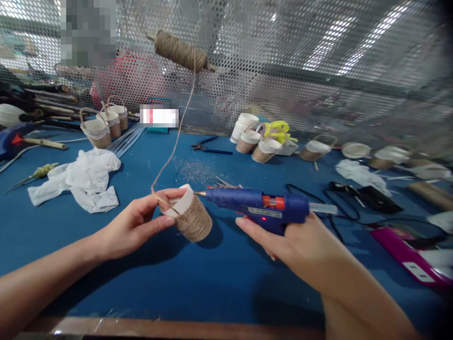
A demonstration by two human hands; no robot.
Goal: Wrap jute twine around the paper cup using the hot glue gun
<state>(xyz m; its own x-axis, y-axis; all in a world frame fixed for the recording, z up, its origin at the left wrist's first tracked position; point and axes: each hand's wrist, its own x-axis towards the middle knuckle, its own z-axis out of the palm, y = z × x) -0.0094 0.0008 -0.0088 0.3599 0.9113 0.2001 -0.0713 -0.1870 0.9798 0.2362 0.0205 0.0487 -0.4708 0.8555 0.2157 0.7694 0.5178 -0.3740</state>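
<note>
Thumb and fingers of my left hand (pixel 141 222) pinch the rim of a small white cup (pixel 194 219), tilted and wrapped in brown twine over most of its side. From a spool (pixel 180 50) on the mesh, a twine strand (pixel 179 130) hangs down to the cup and passes by my left fingers. My right hand (pixel 293 245) is wrapped round the handle of a blue glue gun (pixel 258 205) with a small red light. The gun's metal nozzle points left, at the cup's rim; whether it touches is unclear.
Pliers (pixel 212 145) and scissors (pixel 226 183) lie on the blue table (pixel 219 293). Twine-wrapped cups (pixel 97 134) stand at the back left, others (pixel 267 150) at the back right. White cloth (pixel 83 177) lies left. A black cable and a purple power strip (pixel 406 257) are at right.
</note>
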